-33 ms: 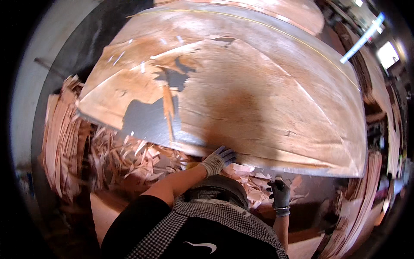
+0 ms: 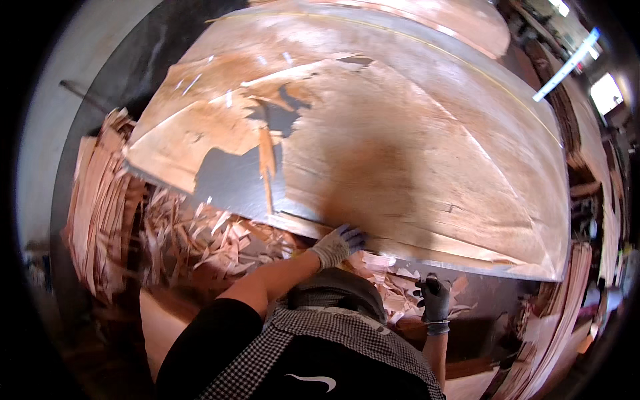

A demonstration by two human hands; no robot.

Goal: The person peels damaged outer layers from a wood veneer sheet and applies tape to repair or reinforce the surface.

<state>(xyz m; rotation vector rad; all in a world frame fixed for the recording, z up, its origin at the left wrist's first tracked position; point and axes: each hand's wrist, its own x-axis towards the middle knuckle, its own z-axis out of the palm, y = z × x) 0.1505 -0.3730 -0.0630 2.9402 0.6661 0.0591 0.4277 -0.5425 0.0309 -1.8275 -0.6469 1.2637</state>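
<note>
While the gloved left hand (image 2: 337, 245) presses flat, fingers spread, on the veneer sheet's (image 2: 413, 167) near edge, the right hand (image 2: 435, 297) curls loosely below it, grasping nothing visible.

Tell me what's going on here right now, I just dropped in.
A person in gloves leans over a big sheet of thin wood veneer lying flat on a dark table. The left hand presses on the sheet's near edge, while the right hand hangs just below that edge over loose veneer scraps. The sheet's left part is torn, with the dark surface showing through. A stack of veneer strips lies to the left.
</note>
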